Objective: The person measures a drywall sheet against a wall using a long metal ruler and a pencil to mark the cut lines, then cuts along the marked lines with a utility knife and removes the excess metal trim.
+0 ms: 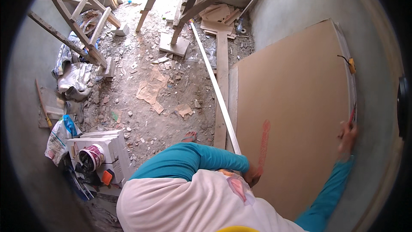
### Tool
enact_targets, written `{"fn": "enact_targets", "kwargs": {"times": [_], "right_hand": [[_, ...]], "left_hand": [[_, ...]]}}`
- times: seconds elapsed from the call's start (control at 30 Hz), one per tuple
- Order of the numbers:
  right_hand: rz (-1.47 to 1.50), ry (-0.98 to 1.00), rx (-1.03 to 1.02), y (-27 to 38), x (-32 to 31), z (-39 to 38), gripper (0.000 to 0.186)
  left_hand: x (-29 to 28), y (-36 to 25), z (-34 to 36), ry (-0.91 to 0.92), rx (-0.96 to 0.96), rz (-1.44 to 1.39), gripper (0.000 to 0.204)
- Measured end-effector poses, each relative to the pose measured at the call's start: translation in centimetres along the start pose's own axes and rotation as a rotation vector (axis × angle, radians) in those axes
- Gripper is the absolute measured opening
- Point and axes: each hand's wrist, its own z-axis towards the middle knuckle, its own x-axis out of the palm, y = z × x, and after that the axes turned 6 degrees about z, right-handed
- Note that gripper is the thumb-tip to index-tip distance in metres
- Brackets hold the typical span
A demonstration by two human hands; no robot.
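A large brown-faced board [296, 99] with red print and pale edges lies at my right, close to the wall. My right hand [346, 137] is over its right edge, fingers closed around a slim red-handled tool [352, 115] whose tip points away from me; its exact kind is too small to tell. Farther up that edge sits a yellow tape measure [352, 65] with a black strap. My left hand [253, 174] is low at the board's left side, close to the near end of a long white strip [214, 81]. Its fingers are mostly hidden.
Rubble and cardboard scraps [150, 92] cover the floor. Wooden trestle legs [184, 17] stand ahead, and a wooden ladder-like frame [81, 21] leans at the far left. White blocks [122, 150] at left carry a bucket [91, 157] and an orange tool [107, 177]. A plank [222, 60] lies beside the strip.
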Motion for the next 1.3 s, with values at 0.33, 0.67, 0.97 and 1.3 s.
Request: {"fn": "enact_targets", "kwargs": {"times": [0.33, 0.67, 0.97, 1.3], "right_hand": [[-0.203, 0.731, 0.486, -7.5, -1.1, -30.2, 0.034], [0.134, 0.758, 0.885, -10.4, -1.5, -34.9, 0.039], [-0.012, 0.800, 0.683, -12.8, -3.9, -35.3, 0.038], [0.064, 0.843, 0.672, -13.0, -11.5, -38.1, 0.051]], "left_hand": [[-0.3, 1.1, 1.1, -0.182, 0.179, 0.057, 0.037], [-3.3, -1.3, -1.5, -0.173, -0.031, 0.106, 0.043], [-6.3, 12.0, -17.2, -1.862, -1.342, 0.421, 0.070], [-8.3, 15.4, -19.0, -1.949, -0.488, -1.153, 0.059]]}}
